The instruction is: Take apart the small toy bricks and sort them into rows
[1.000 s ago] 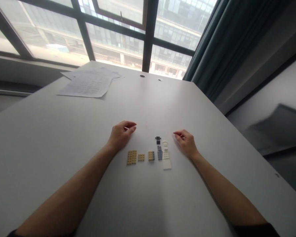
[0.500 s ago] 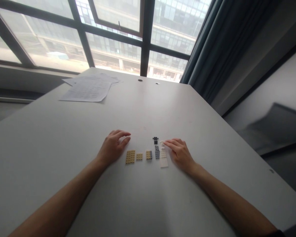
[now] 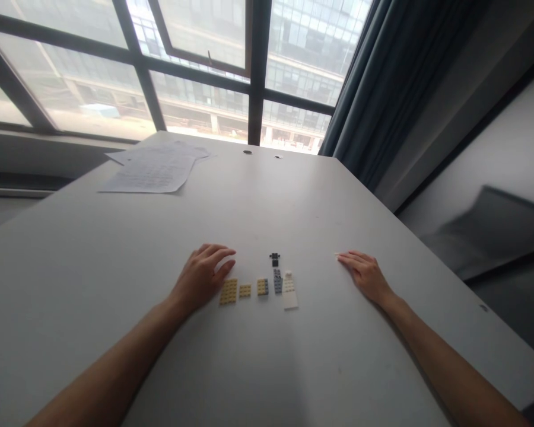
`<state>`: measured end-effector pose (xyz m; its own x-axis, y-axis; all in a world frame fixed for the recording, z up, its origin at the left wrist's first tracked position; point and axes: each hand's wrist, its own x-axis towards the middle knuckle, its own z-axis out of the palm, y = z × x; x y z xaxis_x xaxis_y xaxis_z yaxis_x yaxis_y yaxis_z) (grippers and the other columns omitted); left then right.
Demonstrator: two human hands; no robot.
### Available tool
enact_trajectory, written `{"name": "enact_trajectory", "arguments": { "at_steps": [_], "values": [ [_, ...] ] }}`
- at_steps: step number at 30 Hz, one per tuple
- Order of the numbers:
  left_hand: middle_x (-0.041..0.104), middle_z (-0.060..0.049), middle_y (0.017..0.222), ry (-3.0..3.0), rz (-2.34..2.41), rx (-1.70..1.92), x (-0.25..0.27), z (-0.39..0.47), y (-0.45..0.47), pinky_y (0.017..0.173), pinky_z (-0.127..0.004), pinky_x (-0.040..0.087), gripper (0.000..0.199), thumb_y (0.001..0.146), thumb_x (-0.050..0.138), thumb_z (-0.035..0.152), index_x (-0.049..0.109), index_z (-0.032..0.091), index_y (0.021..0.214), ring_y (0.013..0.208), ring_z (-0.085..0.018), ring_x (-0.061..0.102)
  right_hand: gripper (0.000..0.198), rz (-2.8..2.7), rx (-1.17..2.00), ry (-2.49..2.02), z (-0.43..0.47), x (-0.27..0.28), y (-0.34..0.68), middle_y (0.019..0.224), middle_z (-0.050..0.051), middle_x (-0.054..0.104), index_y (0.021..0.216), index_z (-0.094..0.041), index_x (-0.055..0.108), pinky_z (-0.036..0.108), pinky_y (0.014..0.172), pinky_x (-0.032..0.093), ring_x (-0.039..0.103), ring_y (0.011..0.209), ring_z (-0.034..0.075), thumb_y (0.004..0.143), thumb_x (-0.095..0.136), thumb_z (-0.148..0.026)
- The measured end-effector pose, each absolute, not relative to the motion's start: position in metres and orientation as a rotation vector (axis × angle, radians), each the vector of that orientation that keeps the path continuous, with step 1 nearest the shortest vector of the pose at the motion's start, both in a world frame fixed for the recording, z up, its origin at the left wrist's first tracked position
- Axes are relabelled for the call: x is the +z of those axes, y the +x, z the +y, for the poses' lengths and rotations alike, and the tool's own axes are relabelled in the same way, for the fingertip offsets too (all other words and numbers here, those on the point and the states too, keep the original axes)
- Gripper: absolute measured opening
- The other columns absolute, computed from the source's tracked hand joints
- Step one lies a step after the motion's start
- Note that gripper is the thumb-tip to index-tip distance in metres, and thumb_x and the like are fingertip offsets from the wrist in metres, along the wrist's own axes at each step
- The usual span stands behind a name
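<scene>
My left hand [image 3: 207, 270] rests on the table with thumb and fingers apart and nothing between them. Just below its thumb lies a tan building plate [image 3: 228, 292], with a smaller tan plate [image 3: 244, 290] to the right. Further right are a tan and grey brick stack [image 3: 262, 287], grey bricks [image 3: 278, 281], small black pieces [image 3: 275, 259] and white bricks [image 3: 289, 286] ending in a smooth white tile [image 3: 290, 300]. Away to the right, my right hand [image 3: 364, 273] has its fingers pinched together at the tabletop. A small white brick [image 3: 337, 255] shows at its fingertips.
Printed paper sheets [image 3: 153, 169] lie at the far left of the white table [image 3: 320, 356]. Two round holes sit near its back edge, below the windows. A dark curtain [image 3: 360, 101] hangs behind the right corner.
My right hand has moved right, away from the row of bricks, carrying a small white brick from the top of the white ones. My left hand has stayed in place. The view has shifted slightly.
</scene>
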<state>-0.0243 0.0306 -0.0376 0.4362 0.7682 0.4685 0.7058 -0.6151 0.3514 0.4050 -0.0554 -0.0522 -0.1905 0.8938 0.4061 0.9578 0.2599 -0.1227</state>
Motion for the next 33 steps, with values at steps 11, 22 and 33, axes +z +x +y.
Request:
{"name": "enact_trajectory", "arguments": {
  "at_steps": [11,22,33],
  "values": [
    [0.063,-0.007,0.123,2.702,1.212,0.775,-0.029,0.029,-0.021,0.097,-0.041,0.040,0.041,0.095,0.036,0.045,0.061,0.022,0.118,0.116,-0.024,0.052,0.033,-2.171,-0.080,-1.489,-0.039,-0.023,0.333,0.127,0.006,0.061,0.123,-0.022,0.058,0.041,0.099,0.040,0.052,0.120,0.022,0.093,0.045,-0.021],
    [0.023,0.003,0.154,2.894,0.622,0.040,-0.006,0.046,0.023,0.116,-0.046,0.007,0.059,0.093,0.027,0.061,0.021,0.036,0.147,0.145,-0.025,0.012,0.029,-2.107,-0.110,-1.517,-0.059,-0.036,0.355,0.121,0.007,0.063,0.120,-0.021,0.058,0.042,0.099,0.038,0.053,0.117,0.023,0.094,0.046,-0.025],
    [0.029,-0.002,0.153,2.854,0.501,0.015,-0.011,0.054,0.028,0.116,-0.046,0.004,0.066,0.090,0.034,0.064,0.023,0.033,0.147,0.144,-0.025,0.016,0.027,-1.974,-0.212,-1.593,-0.095,-0.051,0.399,0.113,0.008,0.067,0.115,-0.021,0.061,0.043,0.098,0.040,0.056,0.113,0.024,0.094,0.045,-0.028]
  ]
}}
